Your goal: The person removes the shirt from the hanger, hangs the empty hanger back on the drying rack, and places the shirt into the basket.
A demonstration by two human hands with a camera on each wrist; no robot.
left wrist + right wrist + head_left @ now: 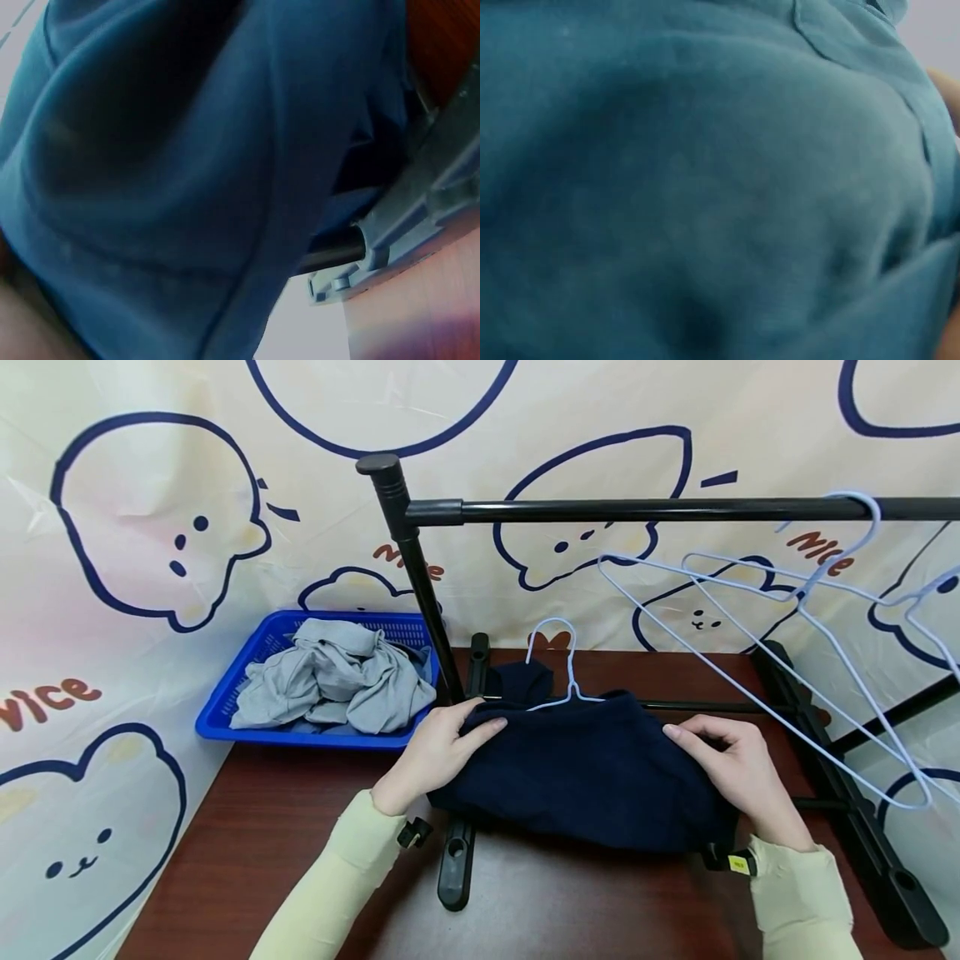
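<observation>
A dark navy garment [585, 777], its exact kind not clear, hangs in front of me around a pale blue hanger [572, 672]. Only the hanger's hook and upper shoulders show; the cloth hides the rest. My left hand [435, 752] pinches the garment's upper left side, thumb on the near face. On the opposite side, my right hand [738, 768] pinches its right edge. Folds of the navy cloth [187, 187] fill most of the left wrist view, with a blurred bit of hand [30, 322] at lower left. Cloth [720, 172] also covers nearly the whole right wrist view.
A blue basket [217, 714] with crumpled grey clothes [337, 672] stands at the left back. The black rack's rail [645, 511] crosses above, and pale blue hangers [806, 597] hang from it at right. Its feet [454, 868] rest on the brown table [300, 818].
</observation>
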